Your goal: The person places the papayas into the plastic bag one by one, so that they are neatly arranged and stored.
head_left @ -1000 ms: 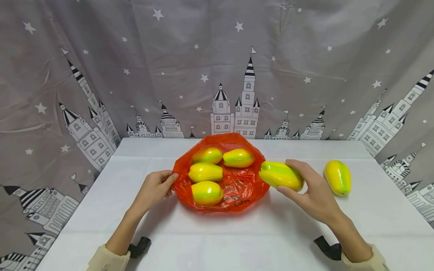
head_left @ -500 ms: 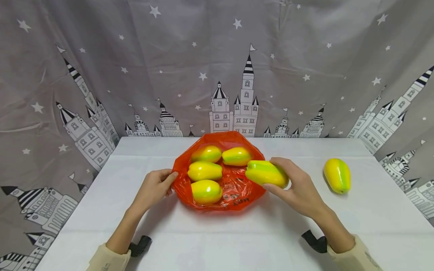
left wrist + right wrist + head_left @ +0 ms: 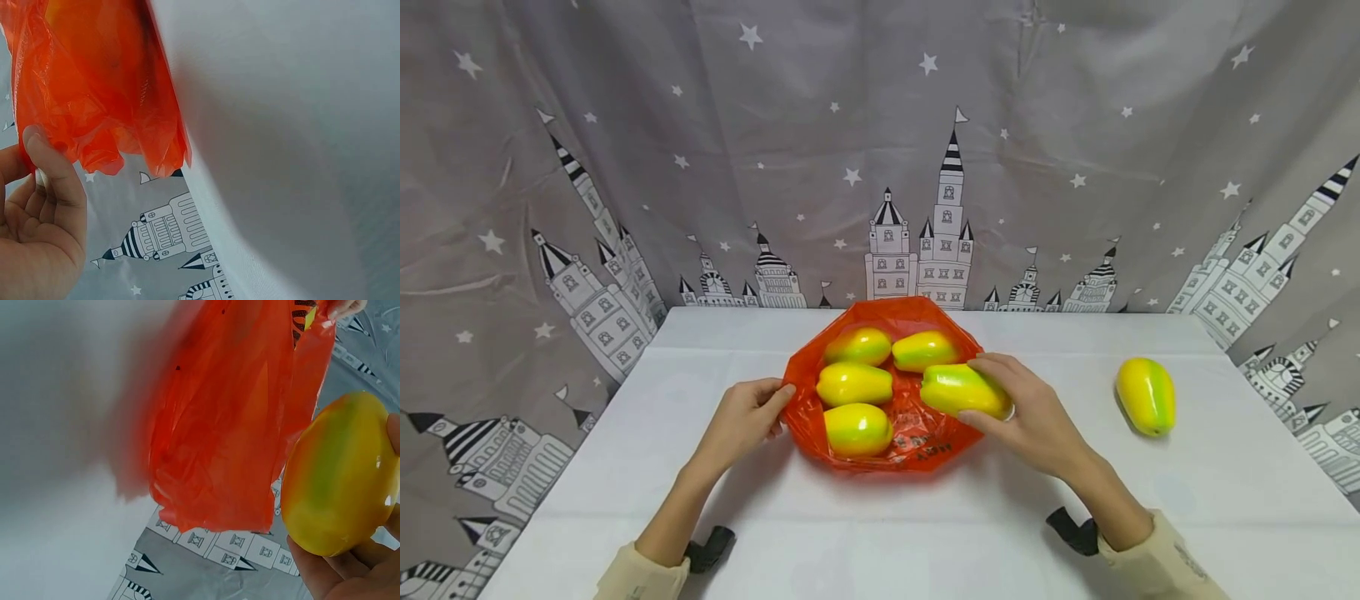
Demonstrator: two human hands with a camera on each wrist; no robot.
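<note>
A red plastic bag (image 3: 917,454) stands with its mouth spread wide, and several yellow-green papayas (image 3: 854,384) lie in it, mostly along its left side and back. At the left rim my left hand (image 3: 747,421) pinches the bag's edge between thumb and fingers. My right hand (image 3: 1033,417) grips another papaya (image 3: 964,392) from its right end, over the right part of the bag's opening. In the right wrist view this held papaya (image 3: 337,475) is above the bag's rim, beside its red wall (image 3: 219,437).
One more papaya (image 3: 1146,397) lies on the white tablecloth (image 3: 865,542) to the right, apart from the bag. Behind the table hangs a grey curtain (image 3: 775,108) printed with castles and stars. A black strap (image 3: 709,548) shows at the left wrist.
My right hand has moved left with its papaya, from beside the bag's right rim to over the opening. My left hand keeps its pinch on the bag's edge.
</note>
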